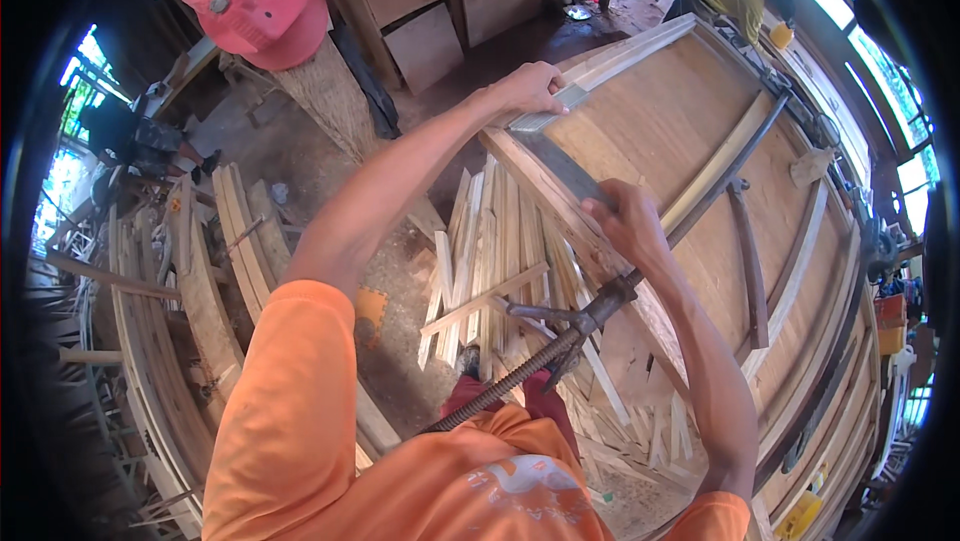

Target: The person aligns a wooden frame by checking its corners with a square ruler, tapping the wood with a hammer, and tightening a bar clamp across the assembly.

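Note:
A wooden panel frame (650,116) with long battens slants away to the right in front of me. Across its near corner lies a dark, flat, L-shaped metal square (567,169). Its lighter arm runs along the far-left frame piece and its dark blade along the near rail (560,199). My left hand (528,91) is closed over the frame's edge, fingertips on the lighter arm. At the blade's other end, my right hand (628,219) is closed, thumb and fingers pressing at the blade and rail edge. A threaded bar clamp (585,324) sits below my right hand, gripping the frame.
Loose wood strips (480,251) lie on the floor beneath the frame. Curved planks (200,291) are stacked at left. A pink cap (255,1) rests on a wooden post at upper left. Another person (735,1) bends over the panel's far end.

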Demonstrator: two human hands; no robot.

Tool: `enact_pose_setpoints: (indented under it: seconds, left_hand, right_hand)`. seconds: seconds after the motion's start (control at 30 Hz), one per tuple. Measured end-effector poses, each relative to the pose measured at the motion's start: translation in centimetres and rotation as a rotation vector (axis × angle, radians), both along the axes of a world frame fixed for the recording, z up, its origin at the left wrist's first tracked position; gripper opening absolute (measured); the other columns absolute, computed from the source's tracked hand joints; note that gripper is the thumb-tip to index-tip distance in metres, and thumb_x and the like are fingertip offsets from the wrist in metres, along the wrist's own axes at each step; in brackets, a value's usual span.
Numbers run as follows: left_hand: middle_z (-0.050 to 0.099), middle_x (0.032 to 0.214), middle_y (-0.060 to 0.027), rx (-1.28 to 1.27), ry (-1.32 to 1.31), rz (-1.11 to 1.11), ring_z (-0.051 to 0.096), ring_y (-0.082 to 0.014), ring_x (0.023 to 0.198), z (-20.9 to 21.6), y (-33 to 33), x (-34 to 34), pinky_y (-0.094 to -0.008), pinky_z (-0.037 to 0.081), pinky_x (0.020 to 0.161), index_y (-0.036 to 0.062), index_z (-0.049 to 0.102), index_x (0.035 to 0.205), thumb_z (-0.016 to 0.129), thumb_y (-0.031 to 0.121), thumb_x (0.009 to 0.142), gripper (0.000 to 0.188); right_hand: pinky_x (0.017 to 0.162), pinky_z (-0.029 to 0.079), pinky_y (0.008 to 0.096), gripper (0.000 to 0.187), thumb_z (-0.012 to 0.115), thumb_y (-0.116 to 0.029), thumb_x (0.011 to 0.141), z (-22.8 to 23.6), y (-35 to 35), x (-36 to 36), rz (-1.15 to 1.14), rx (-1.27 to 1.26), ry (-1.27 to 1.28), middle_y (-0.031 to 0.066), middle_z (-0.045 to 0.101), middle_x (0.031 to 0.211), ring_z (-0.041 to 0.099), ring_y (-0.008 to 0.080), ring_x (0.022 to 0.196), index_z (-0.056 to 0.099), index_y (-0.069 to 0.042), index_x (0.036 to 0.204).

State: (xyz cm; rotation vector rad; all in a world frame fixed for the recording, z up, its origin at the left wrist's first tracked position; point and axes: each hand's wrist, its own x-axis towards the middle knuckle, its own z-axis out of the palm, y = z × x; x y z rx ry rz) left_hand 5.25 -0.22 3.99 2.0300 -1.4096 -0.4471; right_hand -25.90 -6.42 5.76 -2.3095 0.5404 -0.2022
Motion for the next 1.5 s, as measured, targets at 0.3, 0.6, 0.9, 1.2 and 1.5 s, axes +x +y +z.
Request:
enact_pose_setpoints:
  seconds: [0.3,0.6,0.9,1.2,1.5]
  left_hand:
    - [0.076,0.11,-0.0202,0.15,-0.209,0.014,0.073,-0.0325,0.106,1.3,0.0,-0.6,-0.0393,0.058,0.092,-0.0041,0.072,0.119,0.093,0.028,0.068,0.063]
    - [0.077,0.112,-0.0225,0.222,-0.356,0.104,0.074,-0.0358,0.106,1.7,-0.6,-0.8,-0.0423,0.059,0.093,-0.0031,0.074,0.117,0.086,0.036,0.065,0.066]
    - [0.078,0.101,-0.0206,0.235,-0.206,0.058,0.074,-0.0264,0.091,5.9,-1.9,0.6,-0.0375,0.058,0.083,-0.0081,0.076,0.113,0.081,0.039,0.064,0.069]
    - [0.076,0.104,-0.0292,0.149,-0.429,0.169,0.076,-0.0367,0.095,7.1,-1.3,-2.1,-0.0431,0.059,0.086,-0.0075,0.075,0.111,0.082,0.036,0.068,0.061]
    - [0.075,0.11,-0.029,0.211,-0.339,0.192,0.075,-0.04,0.101,3.1,-0.3,-5.0,-0.0432,0.058,0.089,-0.0075,0.071,0.116,0.083,0.031,0.071,0.06]
  right_hand:
    - [0.085,0.053,0.0475,0.046,0.083,-0.03,0.09,-1.0,-0.5,0.5,0.04,-0.047,-0.074,0.0326,0.072,0.1,0.074,0.0406,0.097,0.074,0.006,0.118]
    - [0.078,0.05,0.0376,0.029,0.077,-0.025,0.092,-0.8,-4.2,3.1,0.207,0.139,0.076,0.006,0.072,0.083,0.058,0.0136,0.079,0.078,-0.002,0.11]
    - [0.066,0.043,0.0369,0.017,0.082,-0.022,0.087,-0.2,-5.2,3.7,0.166,0.699,-0.055,-0.0038,0.061,0.072,0.052,0.0127,0.071,0.081,-0.006,0.087]
    - [0.075,0.05,0.0379,0.026,0.084,-0.027,0.087,-2.1,-5.1,4.6,0.157,0.448,-0.105,0.0037,0.073,0.081,0.064,0.0165,0.082,0.083,-0.005,0.1]
    - [0.081,0.055,0.0426,0.032,0.084,-0.025,0.084,-2.4,-4.5,1.6,0.194,0.014,0.036,0.0196,0.078,0.093,0.073,0.0324,0.082,0.082,-0.004,0.109]
